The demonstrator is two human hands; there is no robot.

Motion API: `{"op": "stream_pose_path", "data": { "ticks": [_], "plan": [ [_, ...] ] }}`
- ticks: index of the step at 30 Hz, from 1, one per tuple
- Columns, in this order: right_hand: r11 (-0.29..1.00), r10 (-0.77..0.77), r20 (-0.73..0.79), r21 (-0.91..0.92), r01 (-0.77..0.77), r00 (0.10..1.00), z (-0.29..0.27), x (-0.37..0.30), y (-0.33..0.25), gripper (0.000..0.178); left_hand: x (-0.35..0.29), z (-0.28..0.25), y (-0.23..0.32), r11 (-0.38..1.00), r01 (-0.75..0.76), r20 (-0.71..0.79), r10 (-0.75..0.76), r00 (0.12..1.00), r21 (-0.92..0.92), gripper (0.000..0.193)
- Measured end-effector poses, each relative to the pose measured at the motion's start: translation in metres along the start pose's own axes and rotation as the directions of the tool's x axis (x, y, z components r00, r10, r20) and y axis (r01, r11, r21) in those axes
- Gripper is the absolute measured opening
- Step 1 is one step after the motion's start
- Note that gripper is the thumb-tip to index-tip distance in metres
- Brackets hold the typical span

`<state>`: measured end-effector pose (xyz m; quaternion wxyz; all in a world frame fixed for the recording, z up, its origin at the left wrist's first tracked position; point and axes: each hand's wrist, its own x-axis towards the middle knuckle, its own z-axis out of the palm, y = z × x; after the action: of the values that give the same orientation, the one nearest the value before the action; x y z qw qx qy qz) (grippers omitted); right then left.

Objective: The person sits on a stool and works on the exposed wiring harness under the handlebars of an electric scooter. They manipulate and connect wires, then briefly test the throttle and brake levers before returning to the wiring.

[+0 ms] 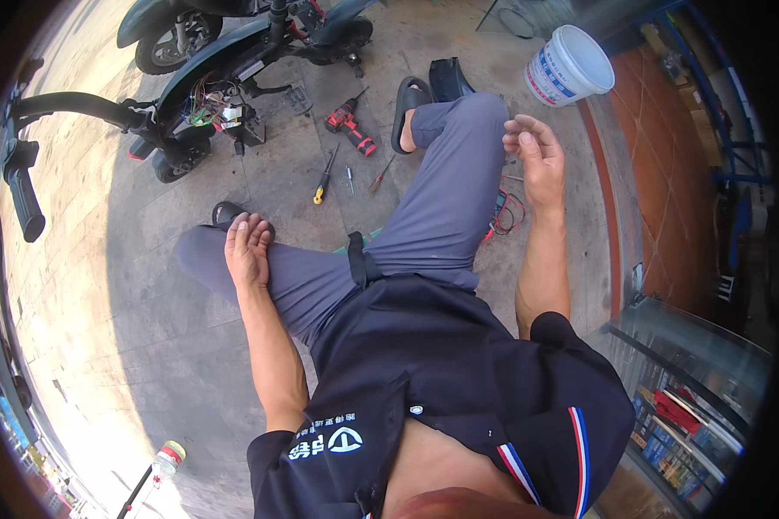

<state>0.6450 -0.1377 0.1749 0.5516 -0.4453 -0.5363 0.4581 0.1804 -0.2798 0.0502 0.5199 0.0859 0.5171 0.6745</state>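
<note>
My left hand (249,251) rests by my left knee, palm turned up, fingers loosely curled and holding nothing. Raised beside my right knee, my right hand (538,163) is also without anything in it, its fingers bent and apart. On the paving ahead of my lap lie a red and black cordless drill (351,130), a yellow-handled screwdriver (323,180), a small thin screwdriver (350,179) and a thin brush-like tool (381,175). A red multimeter (498,210) with its leads lies beyond my right thigh, partly hidden by it.
A dark electric scooter (208,78) stands at the far left, its bundle of coloured wires (221,112) exposed. A black curved part (448,80) lies past my right foot. A white bucket (571,65) stands at the far right, near a glass case (684,389) of boxes.
</note>
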Motion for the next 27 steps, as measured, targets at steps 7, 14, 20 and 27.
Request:
{"op": "stream_pose_path", "data": {
  "ticks": [7,14,20,27],
  "plan": [
    [1.0,0.014,0.02,0.009,-0.014,1.0,-0.003,-0.035,0.004,0.028,-0.012,0.017,0.007,0.997,0.038,0.071,-0.033,0.997,-0.073,0.027],
    [0.991,0.117,0.081,0.054,-0.121,0.99,0.008,-0.032,0.027,0.026,-0.023,0.007,0.052,0.986,0.044,0.254,-0.002,0.967,-0.16,0.036],
    [0.913,0.308,0.28,0.181,-0.365,0.909,0.069,0.015,0.073,0.027,-0.002,-0.006,0.045,0.906,0.238,0.468,-0.051,0.882,-0.351,0.042],
    [0.691,0.558,0.615,0.026,-0.722,0.556,0.186,0.059,0.149,0.028,0.039,0.019,0.021,0.904,0.256,0.372,-0.12,0.921,-0.342,0.04]
  ]
}}
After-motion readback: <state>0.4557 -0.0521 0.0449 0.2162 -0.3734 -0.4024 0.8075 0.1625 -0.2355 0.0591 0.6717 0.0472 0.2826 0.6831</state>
